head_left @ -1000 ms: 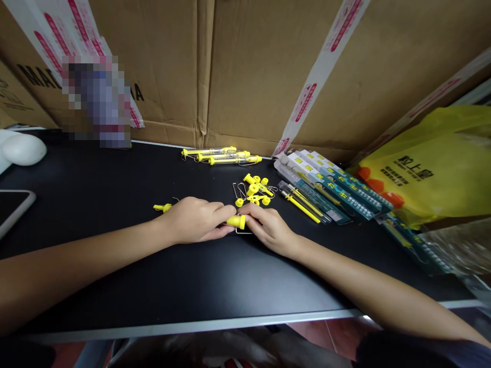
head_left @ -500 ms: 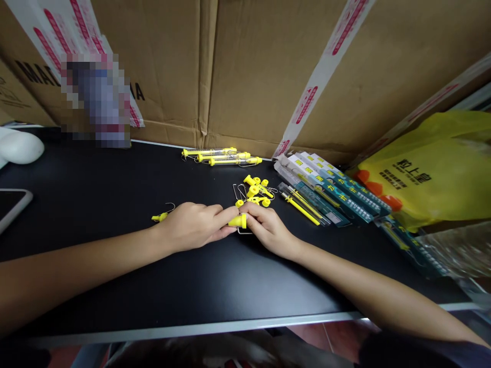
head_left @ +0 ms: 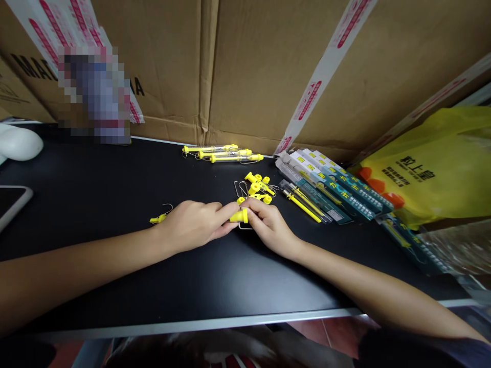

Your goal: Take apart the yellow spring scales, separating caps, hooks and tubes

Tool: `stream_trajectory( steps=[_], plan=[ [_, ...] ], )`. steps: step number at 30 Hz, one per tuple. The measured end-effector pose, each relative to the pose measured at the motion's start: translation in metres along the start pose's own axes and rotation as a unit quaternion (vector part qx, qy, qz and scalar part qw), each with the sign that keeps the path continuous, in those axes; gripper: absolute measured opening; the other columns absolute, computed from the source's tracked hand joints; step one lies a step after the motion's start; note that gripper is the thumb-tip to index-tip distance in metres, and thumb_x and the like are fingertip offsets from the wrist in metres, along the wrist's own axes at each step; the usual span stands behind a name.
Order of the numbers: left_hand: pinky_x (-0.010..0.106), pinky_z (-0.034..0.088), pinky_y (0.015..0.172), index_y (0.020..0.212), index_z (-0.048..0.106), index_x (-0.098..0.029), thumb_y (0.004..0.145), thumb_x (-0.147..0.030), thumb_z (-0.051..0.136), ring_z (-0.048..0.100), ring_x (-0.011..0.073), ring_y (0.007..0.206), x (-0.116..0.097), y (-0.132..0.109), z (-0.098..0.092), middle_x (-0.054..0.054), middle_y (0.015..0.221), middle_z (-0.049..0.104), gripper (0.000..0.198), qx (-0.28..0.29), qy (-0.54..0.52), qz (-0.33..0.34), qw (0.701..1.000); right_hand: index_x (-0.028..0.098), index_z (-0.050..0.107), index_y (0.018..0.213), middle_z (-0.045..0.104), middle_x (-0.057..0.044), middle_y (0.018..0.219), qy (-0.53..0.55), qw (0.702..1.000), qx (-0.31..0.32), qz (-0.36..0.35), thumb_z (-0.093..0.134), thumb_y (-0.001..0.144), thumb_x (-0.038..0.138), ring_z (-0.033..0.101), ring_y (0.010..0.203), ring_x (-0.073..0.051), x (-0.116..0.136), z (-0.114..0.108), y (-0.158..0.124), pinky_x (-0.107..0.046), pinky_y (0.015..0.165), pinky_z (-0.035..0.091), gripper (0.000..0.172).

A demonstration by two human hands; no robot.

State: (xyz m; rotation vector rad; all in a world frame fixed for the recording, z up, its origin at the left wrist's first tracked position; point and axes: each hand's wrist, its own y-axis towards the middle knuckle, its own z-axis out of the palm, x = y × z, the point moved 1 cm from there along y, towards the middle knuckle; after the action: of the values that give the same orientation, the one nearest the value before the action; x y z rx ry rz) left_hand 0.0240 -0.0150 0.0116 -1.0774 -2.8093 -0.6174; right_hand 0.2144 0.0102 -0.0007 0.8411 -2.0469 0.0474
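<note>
Yellow scale (head_left: 238,216) gripped in both hands

Over the black table (head_left: 215,286), at the centre of the frame, the person's left hand (head_left: 197,222) is closed around the scale's body; a hook (head_left: 167,205) shows past it to the left. The right hand (head_left: 270,225) pinches the wide end between thumb and fingers, and a bent wire (head_left: 245,228) shows just beneath. At the left edge lies a phone (head_left: 9,199). Beyond the hands, right of centre, sits a pile of yellow caps (head_left: 254,188) and wire hooks. Packets (head_left: 333,186) overlap to its right, near a yellow bag (head_left: 445,163). Farther back, three finished-looking scales (head_left: 243,153) lie together before a taped carton (head_left: 249,66).
</note>
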Motion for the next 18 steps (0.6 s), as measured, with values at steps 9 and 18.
stream_trajectory(
  steps=[9, 18],
  plan=[
    [0.024, 0.029, 0.042, 0.113, 0.050, -0.024, 0.095, -0.038, 0.036, 0.062, 0.0133, 0.055, 0.003, 0.001, 0.002, -0.002, 0.069, 0.062, 0.026, -0.079, 0.055, -0.012, 0.995, 0.018, 0.051, 0.080, 0.048, 0.002, 0.071, 0.017, 1.000, -0.005, 0.003, 0.039, 0.095, 0.030, 0.046, 0.065, -0.011, 0.000, -0.002, 0.003, -0.022, 0.062, 0.037, 0.023],
    [0.022, 0.032, 0.044, 0.109, 0.051, -0.020, 0.092, -0.042, 0.043, 0.066, 0.0163, 0.064, 0.018, 0.004, 0.010, 0.001, 0.079, 0.068, 0.029, -0.030, 0.010, -0.080, 0.996, 0.018, 0.058, 0.089, 0.060, -0.003, 0.084, 0.005, 1.000, 0.002, 0.020, 0.040, 0.095, 0.033, 0.055, 0.078, -0.014, -0.001, -0.006, 0.001, -0.024, 0.073, 0.042, 0.025]
  ],
)
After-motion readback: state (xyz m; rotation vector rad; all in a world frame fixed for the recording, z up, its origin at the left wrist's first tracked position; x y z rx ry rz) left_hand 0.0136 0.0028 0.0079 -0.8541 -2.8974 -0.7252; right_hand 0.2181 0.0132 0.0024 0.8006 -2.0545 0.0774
